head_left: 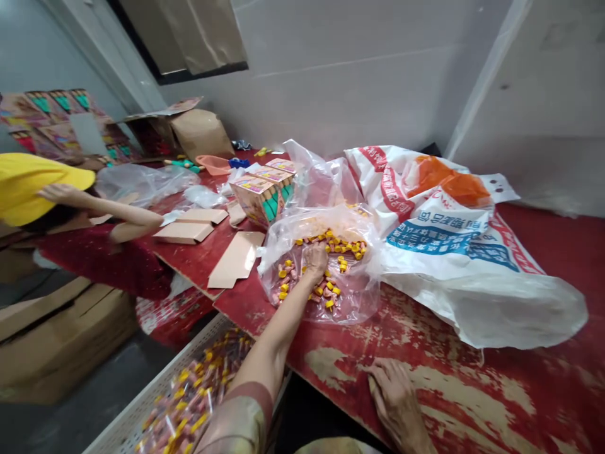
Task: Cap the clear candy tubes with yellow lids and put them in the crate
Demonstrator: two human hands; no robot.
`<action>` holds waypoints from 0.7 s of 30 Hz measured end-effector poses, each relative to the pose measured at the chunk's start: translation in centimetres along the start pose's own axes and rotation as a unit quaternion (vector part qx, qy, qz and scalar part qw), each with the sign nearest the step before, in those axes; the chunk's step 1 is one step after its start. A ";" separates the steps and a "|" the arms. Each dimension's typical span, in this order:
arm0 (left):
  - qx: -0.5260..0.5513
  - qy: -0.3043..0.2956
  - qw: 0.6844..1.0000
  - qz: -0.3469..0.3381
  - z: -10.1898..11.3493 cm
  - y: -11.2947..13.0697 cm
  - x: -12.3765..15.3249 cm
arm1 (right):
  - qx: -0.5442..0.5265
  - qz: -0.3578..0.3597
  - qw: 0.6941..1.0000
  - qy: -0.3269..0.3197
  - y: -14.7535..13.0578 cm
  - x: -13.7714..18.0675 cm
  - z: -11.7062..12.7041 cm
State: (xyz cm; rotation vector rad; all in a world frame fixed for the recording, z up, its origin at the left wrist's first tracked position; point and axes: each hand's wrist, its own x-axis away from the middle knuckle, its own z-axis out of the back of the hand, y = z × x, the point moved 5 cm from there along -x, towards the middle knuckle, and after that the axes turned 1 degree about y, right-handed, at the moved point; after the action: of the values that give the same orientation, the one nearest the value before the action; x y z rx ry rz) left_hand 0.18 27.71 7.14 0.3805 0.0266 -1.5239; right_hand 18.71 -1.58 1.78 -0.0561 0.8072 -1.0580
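My left hand (pixel 316 258) reaches into an open clear plastic bag (pixel 362 306) on the red table. Its fingers are curled closed among small pink pieces with yellow tops (pixel 329 291); whatever they grip is hidden. More of these pieces (pixel 357 247) are heaped along the bag's far side. My right hand (pixel 394 397) rests on the worn tabletop near the front edge, fingers stretched out and holding nothing.
Right of the bag lies a big white printed sack (pixel 425 233). Printed boxes (pixel 265 192) and flat cardboard (pixel 236 258) are to its left. A white crate (pixel 155 381) of wrapped pink-and-yellow pieces stands below. A person in a yellow cap (pixel 42 189) is at far left.
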 end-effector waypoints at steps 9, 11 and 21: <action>-0.020 -0.003 0.999 -0.048 0.6 1.3 -1.2 | -0.020 -0.096 0.994 -0.046 0.1 -1.2 0.4; 0.030 0.086 0.992 -0.092 1.5 1.5 -0.4 | -0.021 -0.108 0.993 -0.050 0.4 -1.4 0.5; 0.356 0.042 0.907 -0.223 3.2 6.5 17.7 | 0.011 -0.077 0.977 0.198 2.9 -2.4 8.6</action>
State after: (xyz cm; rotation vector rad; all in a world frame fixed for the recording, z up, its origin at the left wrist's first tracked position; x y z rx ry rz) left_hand 6.85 9.79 7.14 1.0815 -0.4138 -1.9411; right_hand 25.56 -0.99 8.15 0.1168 1.1645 -1.2456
